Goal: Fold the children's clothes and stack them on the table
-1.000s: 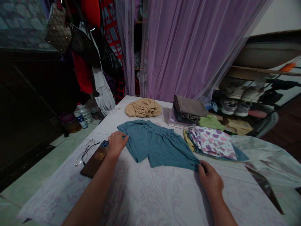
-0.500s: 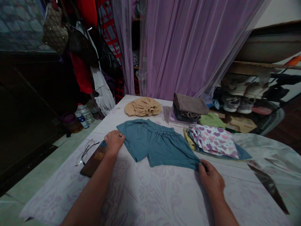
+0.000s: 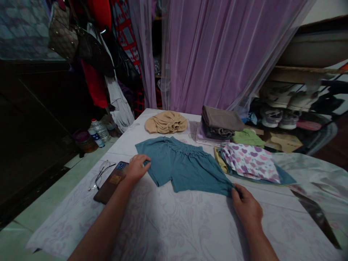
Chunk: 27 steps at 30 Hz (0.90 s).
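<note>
Blue-green shorts (image 3: 187, 166) with a gathered waistband lie spread on the patterned white cloth (image 3: 174, 224), waistband toward the far side. At the hem corner of the right-hand leg, my right hand (image 3: 248, 206) pinches the fabric between thumb and fingers. My left hand (image 3: 138, 167) is at the outer edge of the other leg, thumb and fingers apart with nothing visibly gripped. Just left of that wrist is a dark phone (image 3: 110, 185), partly covered by my forearm. Eyeglasses (image 3: 99, 174) rest beside the phone.
Behind the shorts sits a bunched tan garment (image 3: 166, 122). Folded dark clothes (image 3: 223, 121) are stacked at the back right, near a heart-print garment (image 3: 250, 161) on other clothes. Purple curtains (image 3: 206, 54) hang behind; shoes (image 3: 280, 117) stand on a rack at right.
My left hand has shifted slightly right over the shorts' edge, and its fingers have parted. My right hand keeps its pinch on the hem corner. The view has shifted slightly.
</note>
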Each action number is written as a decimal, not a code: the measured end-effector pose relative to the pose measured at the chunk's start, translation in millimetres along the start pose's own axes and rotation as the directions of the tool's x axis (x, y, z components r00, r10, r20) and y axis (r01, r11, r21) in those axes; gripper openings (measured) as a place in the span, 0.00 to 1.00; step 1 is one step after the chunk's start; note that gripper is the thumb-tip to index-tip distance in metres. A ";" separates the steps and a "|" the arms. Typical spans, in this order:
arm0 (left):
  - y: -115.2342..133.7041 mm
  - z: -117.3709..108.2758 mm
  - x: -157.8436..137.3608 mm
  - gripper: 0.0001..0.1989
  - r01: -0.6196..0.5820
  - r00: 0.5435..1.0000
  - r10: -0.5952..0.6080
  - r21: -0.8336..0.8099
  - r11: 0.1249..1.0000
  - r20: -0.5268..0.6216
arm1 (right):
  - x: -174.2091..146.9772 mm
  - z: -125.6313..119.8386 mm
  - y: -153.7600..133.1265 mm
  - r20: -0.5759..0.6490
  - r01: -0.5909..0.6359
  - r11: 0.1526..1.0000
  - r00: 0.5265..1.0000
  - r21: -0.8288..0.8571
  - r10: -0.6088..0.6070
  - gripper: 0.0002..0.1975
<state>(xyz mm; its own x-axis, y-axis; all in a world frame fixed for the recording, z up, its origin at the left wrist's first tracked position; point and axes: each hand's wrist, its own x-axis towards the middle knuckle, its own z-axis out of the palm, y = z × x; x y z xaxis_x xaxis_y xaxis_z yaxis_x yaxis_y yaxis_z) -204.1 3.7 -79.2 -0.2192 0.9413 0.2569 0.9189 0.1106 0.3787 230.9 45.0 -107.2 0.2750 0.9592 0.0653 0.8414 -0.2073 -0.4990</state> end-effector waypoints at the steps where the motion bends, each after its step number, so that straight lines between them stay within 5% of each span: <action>1: -0.5 1.8 -1.4 0.09 -0.085 0.995 0.088 -0.061 0.995 0.051 | -1.3 -0.9 -1.9 -0.004 -0.002 1.000 1.000 -0.006 0.002 0.23; 4: -4.6 5.8 -4.9 0.12 -0.221 0.959 0.246 -0.180 0.959 0.137 | -1.8 -3.1 -5.3 0.011 0.001 1.000 1.000 -0.031 -0.001 0.22; 7: -8.8 6.5 -6.9 0.14 -0.248 0.949 0.279 -0.197 0.949 0.148 | 3.2 -4.0 -4.1 0.035 0.031 0.998 0.999 -0.050 -0.029 0.22; 14: -3.4 -0.2 -7.3 0.07 -0.220 0.945 0.249 -0.152 0.963 0.209 | 17.1 -5.6 5.6 0.108 0.077 0.995 0.992 -0.058 -0.071 0.22; 23: 3.1 -23.3 -6.1 0.08 -0.218 0.912 0.236 -0.090 0.972 0.337 | 13.5 -5.9 7.8 0.015 0.085 0.996 0.996 0.036 -0.085 0.20; 27: 12.8 -24.8 11.9 0.12 -0.208 0.924 0.222 -0.079 0.975 0.310 | 15.4 -18.2 -9.2 0.031 0.220 0.968 0.974 0.123 -0.225 0.24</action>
<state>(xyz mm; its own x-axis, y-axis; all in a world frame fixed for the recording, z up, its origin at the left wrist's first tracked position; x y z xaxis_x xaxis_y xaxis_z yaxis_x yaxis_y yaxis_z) -203.1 8.5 -49.2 0.1032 0.9936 0.0457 0.9156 -0.1129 0.3859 235.8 58.2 -85.8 0.0639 0.9868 0.1487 0.8178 0.0336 -0.5745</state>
